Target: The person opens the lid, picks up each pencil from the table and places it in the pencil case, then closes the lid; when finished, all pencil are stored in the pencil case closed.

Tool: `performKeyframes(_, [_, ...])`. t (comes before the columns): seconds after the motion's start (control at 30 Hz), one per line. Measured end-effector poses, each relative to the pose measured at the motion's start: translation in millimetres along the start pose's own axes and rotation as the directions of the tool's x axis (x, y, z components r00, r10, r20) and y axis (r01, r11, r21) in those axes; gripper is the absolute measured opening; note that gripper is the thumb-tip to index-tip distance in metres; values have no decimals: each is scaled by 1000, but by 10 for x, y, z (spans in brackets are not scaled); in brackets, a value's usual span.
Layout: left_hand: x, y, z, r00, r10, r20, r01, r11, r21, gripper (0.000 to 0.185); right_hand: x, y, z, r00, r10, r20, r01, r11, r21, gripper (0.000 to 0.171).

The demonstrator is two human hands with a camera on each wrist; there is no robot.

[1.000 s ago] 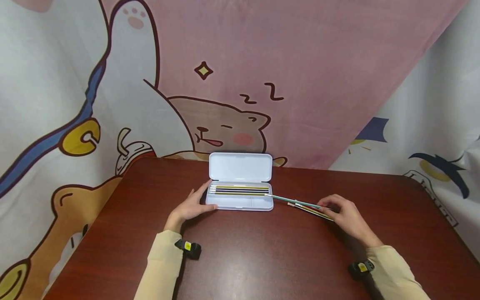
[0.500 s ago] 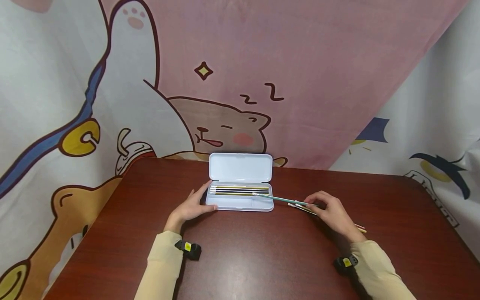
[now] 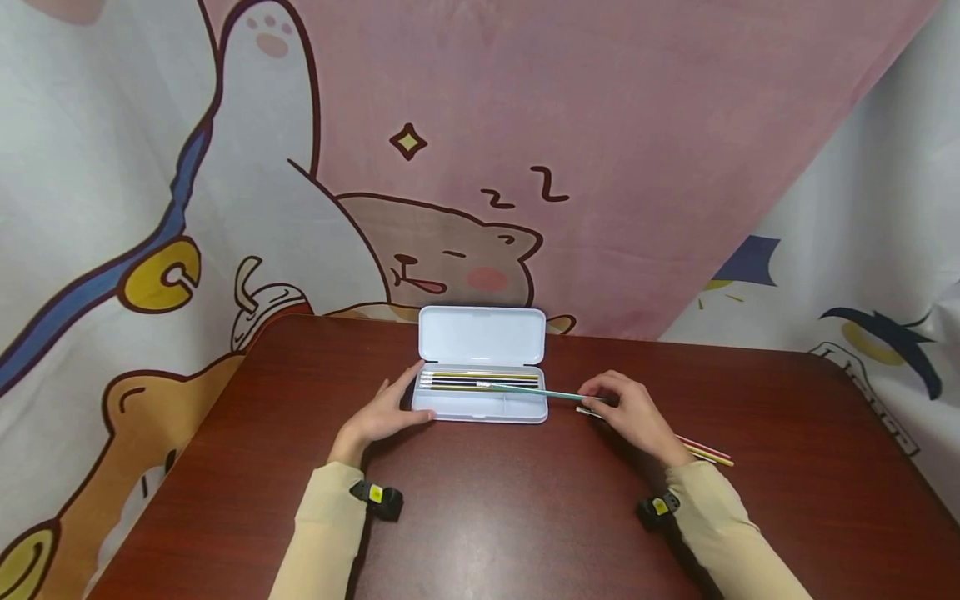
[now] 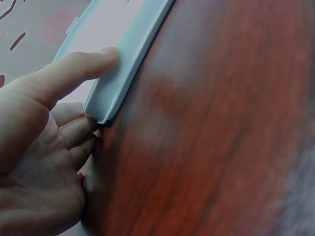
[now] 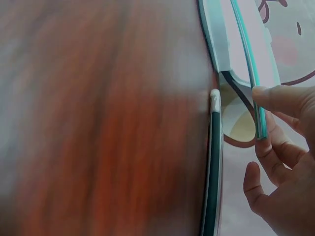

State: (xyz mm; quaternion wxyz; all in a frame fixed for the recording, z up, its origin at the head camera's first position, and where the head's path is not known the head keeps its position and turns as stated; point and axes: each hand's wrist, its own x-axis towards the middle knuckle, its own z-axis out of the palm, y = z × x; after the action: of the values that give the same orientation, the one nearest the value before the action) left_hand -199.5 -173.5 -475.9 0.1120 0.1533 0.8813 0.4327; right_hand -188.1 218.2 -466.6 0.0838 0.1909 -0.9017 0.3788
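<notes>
Tabletop [image 3: 525,517]: dark red-brown wood surface carrying every item; a cartoon-print cloth [image 3: 615,125] hangs behind it.
Pencil case [image 3: 480,407]: pale blue, lid propped upright at the far side, tray lying left to right between the two hands.
Pencils in tray [image 3: 480,380]: several lie side by side along the far wall of the tray, parallel to its long edge; the near strip of the tray looks bare.
Left hand [image 3: 382,412]: rests flat with relaxed, nearly straight fingers against the left end of the case, thumb laid along its near corner; it grips nothing.
Right hand [image 3: 633,412]: just beside the right end of the case, fingertips pinching the green pencil near its tail.
Green pencil [image 3: 536,391]: long axis runs left to right, slightly aslant; its free end reaches over the right wall into the tray, raised clear of the tabletop.
Loose pencils [image 3: 705,453]: lie on the tabletop under and behind the right hand, one white-tipped end [image 5: 214,96] pointing toward the case.
Nearer hand: the right.
</notes>
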Motion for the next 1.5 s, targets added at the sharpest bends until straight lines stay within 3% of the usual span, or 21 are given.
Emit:
performKeyframes(0.93, [-23,-5,0,1000,1,1,-1,1000,-13,89,573,-369,496,991,-81,107,77,996,36,11])
performKeyframes(1.23, [4,-2,8,1000,0,4,0,1000,5,89,666,-452,603,993,-95,65,100,993,-70,9])
performKeyframes(1.5, [-3,-2,5,1000,-11,6,11,1000,2,89,669,-452,634,998,-38,58,45,991,-123,10])
